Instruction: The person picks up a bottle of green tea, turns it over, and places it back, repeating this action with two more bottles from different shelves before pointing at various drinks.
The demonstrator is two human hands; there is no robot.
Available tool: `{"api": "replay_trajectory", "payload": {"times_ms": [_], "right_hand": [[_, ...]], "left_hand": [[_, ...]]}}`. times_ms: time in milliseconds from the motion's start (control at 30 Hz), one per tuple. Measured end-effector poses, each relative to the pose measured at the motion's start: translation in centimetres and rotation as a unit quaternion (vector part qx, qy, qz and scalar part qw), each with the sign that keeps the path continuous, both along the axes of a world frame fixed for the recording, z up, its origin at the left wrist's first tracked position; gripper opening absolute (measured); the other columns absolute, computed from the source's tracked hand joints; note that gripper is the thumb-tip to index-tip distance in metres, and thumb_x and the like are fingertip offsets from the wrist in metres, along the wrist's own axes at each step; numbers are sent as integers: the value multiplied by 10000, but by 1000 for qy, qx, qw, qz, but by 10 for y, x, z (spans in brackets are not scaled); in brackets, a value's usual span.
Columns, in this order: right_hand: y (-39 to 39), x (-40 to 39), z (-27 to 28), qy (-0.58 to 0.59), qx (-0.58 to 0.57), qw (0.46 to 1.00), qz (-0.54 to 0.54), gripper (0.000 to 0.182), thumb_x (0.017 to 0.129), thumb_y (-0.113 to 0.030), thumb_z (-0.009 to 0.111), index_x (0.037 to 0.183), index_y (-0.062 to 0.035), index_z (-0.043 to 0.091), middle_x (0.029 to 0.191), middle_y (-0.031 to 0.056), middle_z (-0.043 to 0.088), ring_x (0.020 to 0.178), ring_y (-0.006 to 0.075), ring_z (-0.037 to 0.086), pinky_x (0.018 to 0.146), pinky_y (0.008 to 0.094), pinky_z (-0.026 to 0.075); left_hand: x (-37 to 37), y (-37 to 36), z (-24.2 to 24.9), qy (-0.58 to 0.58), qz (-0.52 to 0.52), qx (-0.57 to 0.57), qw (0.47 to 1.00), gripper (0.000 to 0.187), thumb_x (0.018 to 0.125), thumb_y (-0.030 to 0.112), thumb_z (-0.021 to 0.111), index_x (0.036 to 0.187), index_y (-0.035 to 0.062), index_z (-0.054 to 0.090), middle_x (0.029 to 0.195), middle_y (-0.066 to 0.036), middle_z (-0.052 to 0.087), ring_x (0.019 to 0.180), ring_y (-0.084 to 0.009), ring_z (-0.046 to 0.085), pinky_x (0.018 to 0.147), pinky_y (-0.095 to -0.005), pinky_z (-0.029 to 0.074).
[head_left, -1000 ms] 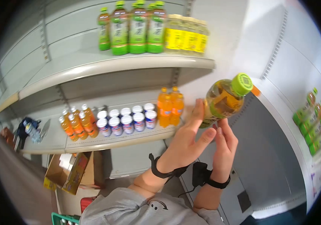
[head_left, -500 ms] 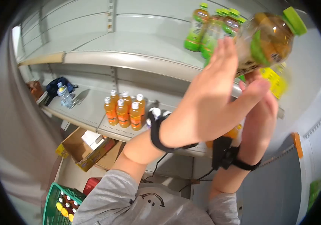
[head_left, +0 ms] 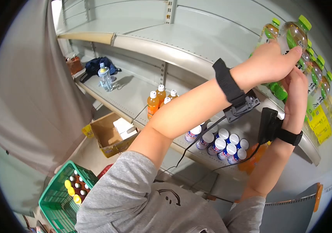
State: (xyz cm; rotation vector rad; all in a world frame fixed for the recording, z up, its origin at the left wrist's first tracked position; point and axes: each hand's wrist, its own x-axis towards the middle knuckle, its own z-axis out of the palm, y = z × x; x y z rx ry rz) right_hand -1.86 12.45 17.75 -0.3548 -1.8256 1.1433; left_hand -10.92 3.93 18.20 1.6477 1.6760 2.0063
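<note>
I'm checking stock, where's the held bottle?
The held bottle is at the head view's upper right, by the upper shelf, beside other green-capped bottles.

The held bottle [head_left: 296, 35] looks to be clear, glossy plastic under a smooth plastic cap [head_left: 305, 22], and the upper shelf [head_left: 166, 48] has an evenly finished front edge with the faint sheen of painted metal. Below it, the tubs [head_left: 214, 150] carry smooth, white, plastic-looking lids [head_left: 220, 143], the carton [head_left: 121, 147] is cardboard with a matt inside, and the basket [head_left: 56, 185] is latticed, moulded plastic. The curtain [head_left: 30, 89] is matt, softly creased cloth, the shirt [head_left: 123, 190] matt jersey, and the wrist strap [head_left: 224, 79] dull webbing.
</note>
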Motion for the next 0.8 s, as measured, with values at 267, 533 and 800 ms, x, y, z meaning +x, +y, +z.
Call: {"api": "replay_trajectory", "payload": {"times_ms": [267, 533, 800], "right_hand": [[-3, -1, -8, -75, 37, 996, -26, 310, 778, -119, 383, 988, 47, 539, 850, 50, 553, 746, 118, 455, 709, 241, 363], [-10, 3, -19, -45, 79, 996, -16, 290, 782, -112, 393, 984, 37, 539, 796, 39, 550, 690, 111, 422, 659, 228, 347], [-2, 2, -17, -74, 70, 995, 9, 294, 780, -124, 422, 1003, 33, 532, 797, 49, 538, 707, 122, 438, 666, 240, 353]], "left_hand": [[-8, 19, -6, -41, 19, -28, 999, 626, 779, 484, 466, 673, -130, 535, 589, -140, 549, 562, -185, 540, 503, -292, 425], [0, 27, -17, -22, 85, 7, 996, 580, 790, 432, 475, 875, -141, 513, 751, -162, 578, 672, -187, 566, 580, -264, 443], [-1, 20, -11, -89, -4, -27, 996, 506, 794, 380, 480, 973, -92, 518, 841, -141, 575, 729, -177, 546, 604, -283, 440]]}}
